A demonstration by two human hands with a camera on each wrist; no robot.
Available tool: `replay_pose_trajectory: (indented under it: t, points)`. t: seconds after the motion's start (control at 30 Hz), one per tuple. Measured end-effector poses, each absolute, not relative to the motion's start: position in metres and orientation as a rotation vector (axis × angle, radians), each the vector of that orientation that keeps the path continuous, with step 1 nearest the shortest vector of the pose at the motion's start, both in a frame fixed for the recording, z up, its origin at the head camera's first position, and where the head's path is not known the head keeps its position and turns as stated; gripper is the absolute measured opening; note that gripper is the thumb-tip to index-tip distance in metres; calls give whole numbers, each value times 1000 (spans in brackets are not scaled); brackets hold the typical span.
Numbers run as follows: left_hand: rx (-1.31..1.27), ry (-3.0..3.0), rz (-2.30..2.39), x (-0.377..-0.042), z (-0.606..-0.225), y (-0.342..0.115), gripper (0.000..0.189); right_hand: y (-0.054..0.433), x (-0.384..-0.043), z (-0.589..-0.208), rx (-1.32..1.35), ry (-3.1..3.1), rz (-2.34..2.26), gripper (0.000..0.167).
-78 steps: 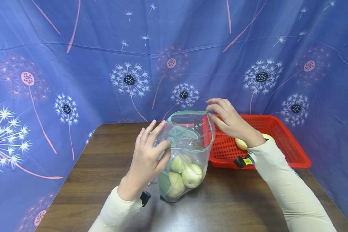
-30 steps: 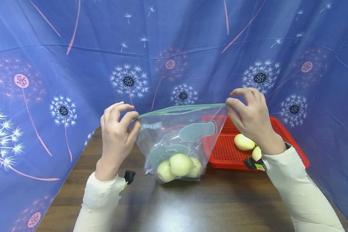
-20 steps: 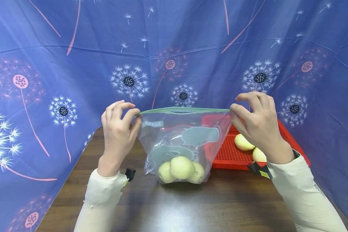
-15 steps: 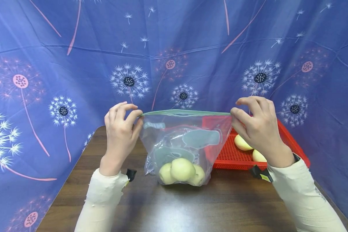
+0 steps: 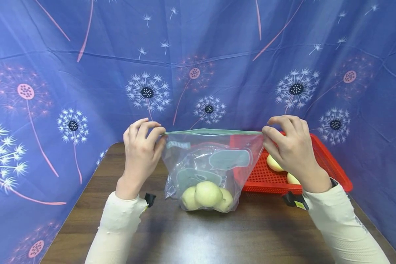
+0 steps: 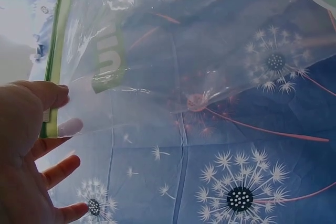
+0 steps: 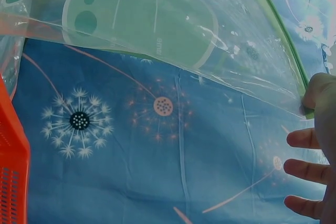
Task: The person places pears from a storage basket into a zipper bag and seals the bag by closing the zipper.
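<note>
Against blue cloth (image 5: 227, 33), our left hand (image 5: 140, 152) and right hand (image 5: 293, 152) pinch the bag (image 5: 194, 159) at frame center by its top corners, apparently aligning the mouth (image 5: 206, 131); sealing would next call for pressing.

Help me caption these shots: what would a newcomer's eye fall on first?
Probably the clear bag at the centre, its top stretched between the left hand and the right hand, with three pale fruits bunched at its bottom. Next might come the bright red basket, behind it to the right, where two more pale fruits show. The blue dandelion-print cloth fills the background.
</note>
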State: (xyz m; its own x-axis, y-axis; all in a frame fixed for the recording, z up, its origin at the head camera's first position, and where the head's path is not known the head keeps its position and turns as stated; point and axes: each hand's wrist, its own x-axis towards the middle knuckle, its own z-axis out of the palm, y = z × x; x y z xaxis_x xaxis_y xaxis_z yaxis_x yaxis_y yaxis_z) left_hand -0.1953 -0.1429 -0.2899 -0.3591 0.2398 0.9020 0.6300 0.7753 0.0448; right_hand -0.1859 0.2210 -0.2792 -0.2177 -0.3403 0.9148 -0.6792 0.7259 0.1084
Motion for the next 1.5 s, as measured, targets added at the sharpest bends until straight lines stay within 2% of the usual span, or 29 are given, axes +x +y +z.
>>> replay_pose_trajectory:
  t: [1.0, 1.5]
  points:
    - [-636, -1888, -612, -195, -298, -160, 10, 222, -192, -278, 778, -1873, 401, 23]
    - [-656, -1858, -685, -196, -298, -156, 6, 180, -201, -275, 733, -1820, 216, 32]
